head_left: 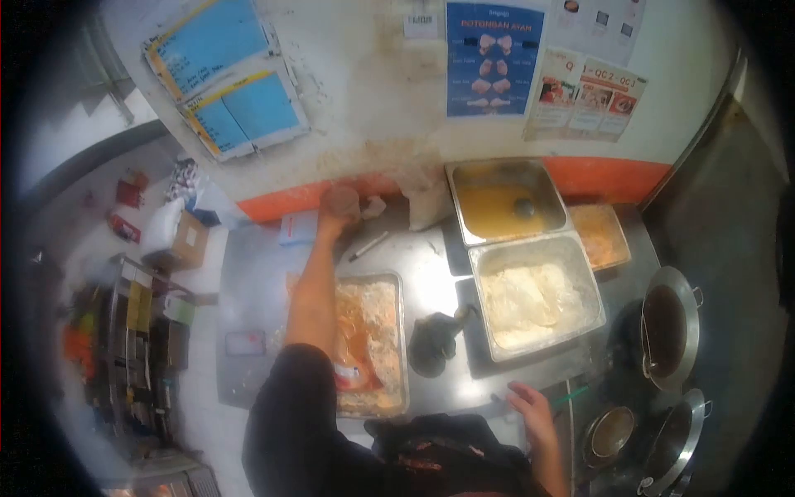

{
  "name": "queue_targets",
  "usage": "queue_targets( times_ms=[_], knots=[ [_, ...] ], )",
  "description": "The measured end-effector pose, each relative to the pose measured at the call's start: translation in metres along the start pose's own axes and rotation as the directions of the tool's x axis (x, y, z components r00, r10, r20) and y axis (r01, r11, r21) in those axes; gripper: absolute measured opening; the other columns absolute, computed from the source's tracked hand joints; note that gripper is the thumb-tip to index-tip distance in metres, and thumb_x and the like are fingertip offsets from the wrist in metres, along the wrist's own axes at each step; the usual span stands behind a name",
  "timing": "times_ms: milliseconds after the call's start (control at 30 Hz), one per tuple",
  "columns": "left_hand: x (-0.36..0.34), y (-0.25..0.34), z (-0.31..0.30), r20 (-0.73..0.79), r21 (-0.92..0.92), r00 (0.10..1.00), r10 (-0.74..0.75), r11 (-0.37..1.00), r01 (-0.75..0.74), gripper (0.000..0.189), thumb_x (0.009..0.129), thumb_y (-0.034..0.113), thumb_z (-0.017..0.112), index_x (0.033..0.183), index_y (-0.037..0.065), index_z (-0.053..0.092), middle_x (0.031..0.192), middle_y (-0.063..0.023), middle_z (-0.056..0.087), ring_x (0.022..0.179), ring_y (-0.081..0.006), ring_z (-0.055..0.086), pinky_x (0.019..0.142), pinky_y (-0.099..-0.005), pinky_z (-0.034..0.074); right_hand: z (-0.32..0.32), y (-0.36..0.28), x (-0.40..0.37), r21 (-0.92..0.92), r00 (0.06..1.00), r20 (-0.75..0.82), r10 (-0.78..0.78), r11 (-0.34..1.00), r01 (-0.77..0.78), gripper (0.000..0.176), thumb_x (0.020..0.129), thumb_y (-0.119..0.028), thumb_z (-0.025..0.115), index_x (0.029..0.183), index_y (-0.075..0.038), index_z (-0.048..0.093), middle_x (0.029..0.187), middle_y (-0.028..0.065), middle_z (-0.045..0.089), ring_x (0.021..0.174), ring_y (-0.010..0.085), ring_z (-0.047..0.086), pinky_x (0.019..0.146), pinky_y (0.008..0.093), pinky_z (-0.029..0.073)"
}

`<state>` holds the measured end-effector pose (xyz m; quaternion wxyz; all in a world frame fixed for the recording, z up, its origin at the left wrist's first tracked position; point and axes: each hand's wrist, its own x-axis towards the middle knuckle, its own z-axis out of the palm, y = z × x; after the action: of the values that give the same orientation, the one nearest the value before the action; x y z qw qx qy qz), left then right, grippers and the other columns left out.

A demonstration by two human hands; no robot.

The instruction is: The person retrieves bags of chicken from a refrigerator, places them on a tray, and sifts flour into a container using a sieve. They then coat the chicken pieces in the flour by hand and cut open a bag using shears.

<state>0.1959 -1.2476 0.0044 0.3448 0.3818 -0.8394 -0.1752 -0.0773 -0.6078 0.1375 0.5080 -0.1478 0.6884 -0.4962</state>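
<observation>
My left hand (333, 217) reaches to the back of the steel table, by the wall, with its fingers around a clear round cup (342, 201). A crumpled white scrap (374, 206) and a marker (368, 246) lie just right of it. Near the table's front edge, my right hand (528, 404) hangs with its fingers apart and nothing in it. Beneath my left forearm sits a metal tray (401, 331) of crumbs, with an orange packet (354, 356) on it. A steel pan of white flour (530, 302) stands beyond my right hand.
A steel pan of yellow liquid (501, 207) stands behind the flour pan, beside an orange-filled tray (600, 236). A dark object (435, 340) is between tray and flour pan. Two woks (669, 327) and a strainer (611, 432) stand right. A phone (245, 343) lies left.
</observation>
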Motion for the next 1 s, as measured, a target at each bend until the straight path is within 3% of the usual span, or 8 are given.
queue_targets(
  times_ms=[67, 200, 400, 467, 567, 667, 767, 1000],
  knots=[
    [-0.017, 0.064, -0.016, -0.178, -0.325, 0.919, -0.353, 0.902, 0.283, 0.097, 0.052, 0.004, 0.080, 0.134, 0.006, 0.028, 0.125, -0.0142, 0.050, 0.117, -0.0261, 0.050, 0.096, -0.0354, 0.044, 0.004, -0.008, 0.004, 0.007, 1.000, -0.013, -0.016, 1.000, 0.016, 0.039, 0.083, -0.008, 0.064, 0.119, 0.003, 0.056, 0.118, 0.0124, 0.060, 0.108, 0.0195, 0.055, 0.092, 0.0304, 0.042],
    [-0.018, 0.079, -0.022, -0.224, -0.314, 0.855, -0.467, 0.866, 0.390, 0.098, 0.055, 0.006, 0.080, 0.135, 0.007, 0.025, 0.129, -0.0154, 0.045, 0.118, -0.0272, 0.049, 0.096, -0.0357, 0.044, 0.011, -0.021, 0.006, -0.006, 0.998, -0.031, -0.048, 0.999, 0.047, 0.037, 0.082, -0.007, 0.065, 0.117, 0.002, 0.058, 0.117, 0.0122, 0.061, 0.108, 0.0193, 0.056, 0.093, 0.0297, 0.042],
    [-0.024, 0.116, -0.080, -0.408, -0.297, 0.873, -0.268, 0.943, 0.151, 0.096, 0.057, 0.007, 0.082, 0.135, 0.008, 0.026, 0.126, -0.0151, 0.045, 0.118, -0.0267, 0.047, 0.097, -0.0362, 0.042, 0.022, -0.013, 0.005, 0.014, 0.999, 0.042, -0.031, 0.999, 0.030, 0.038, 0.081, -0.007, 0.065, 0.118, 0.001, 0.057, 0.117, 0.0111, 0.060, 0.106, 0.0179, 0.057, 0.085, 0.0276, 0.045],
    [-0.027, 0.167, -0.120, -0.416, -0.571, 0.874, -0.250, 0.820, -0.037, 0.092, 0.056, 0.010, 0.083, 0.132, 0.007, 0.032, 0.124, -0.0122, 0.045, 0.116, -0.0251, 0.047, 0.098, -0.0366, 0.040, 0.027, -0.013, 0.006, 0.029, 0.998, 0.059, -0.033, 0.999, 0.032, 0.036, 0.082, -0.008, 0.065, 0.117, 0.001, 0.058, 0.115, 0.0106, 0.061, 0.104, 0.0176, 0.058, 0.086, 0.0285, 0.045],
    [-0.053, 0.242, -0.173, -0.309, -0.702, 0.932, -0.192, 0.706, -0.087, 0.089, 0.057, 0.006, 0.081, 0.132, 0.008, 0.034, 0.126, -0.0096, 0.044, 0.118, -0.0216, 0.046, 0.098, -0.0346, 0.039, 0.038, -0.020, 0.008, 0.036, 0.996, 0.077, -0.055, 0.998, 0.052, 0.034, 0.083, -0.008, 0.063, 0.116, -0.001, 0.060, 0.113, 0.0093, 0.062, 0.101, 0.0167, 0.058, 0.085, 0.0294, 0.045],
    [-0.084, 0.292, -0.218, -0.110, -0.747, 0.994, -0.016, 0.661, -0.072, 0.088, 0.057, 0.003, 0.079, 0.133, 0.009, 0.034, 0.126, -0.0080, 0.045, 0.119, -0.0202, 0.045, 0.100, -0.0340, 0.037, 0.046, -0.026, 0.009, 0.048, 0.985, 0.129, -0.114, 0.993, 0.109, 0.034, 0.082, -0.006, 0.062, 0.116, 0.000, 0.059, 0.112, 0.0088, 0.062, 0.101, 0.0160, 0.057, 0.086, 0.0287, 0.044],
    [-0.115, 0.319, -0.250, 0.010, -0.748, 0.999, 0.031, 0.663, -0.013, 0.089, 0.057, 0.002, 0.077, 0.134, 0.010, 0.033, 0.126, -0.0066, 0.046, 0.118, -0.0185, 0.046, 0.101, -0.0334, 0.035, 0.055, -0.032, 0.006, 0.083, 0.970, 0.176, -0.165, 0.985, 0.152, 0.034, 0.082, -0.005, 0.062, 0.115, 0.001, 0.059, 0.112, 0.0088, 0.062, 0.101, 0.0162, 0.057, 0.086, 0.0281, 0.044],
    [-0.161, 0.348, -0.297, -0.039, -0.555, 0.999, -0.013, 0.832, -0.011, 0.093, 0.051, 0.015, 0.080, 0.133, 0.008, 0.035, 0.123, -0.0057, 0.049, 0.118, -0.0172, 0.047, 0.100, -0.0318, 0.035, 0.071, -0.029, -0.005, 0.063, 0.958, 0.225, -0.179, 0.984, 0.169, 0.034, 0.082, -0.006, 0.062, 0.116, 0.001, 0.059, 0.111, 0.0082, 0.062, 0.099, 0.0166, 0.059, 0.084, 0.0275, 0.044]
  ],
)
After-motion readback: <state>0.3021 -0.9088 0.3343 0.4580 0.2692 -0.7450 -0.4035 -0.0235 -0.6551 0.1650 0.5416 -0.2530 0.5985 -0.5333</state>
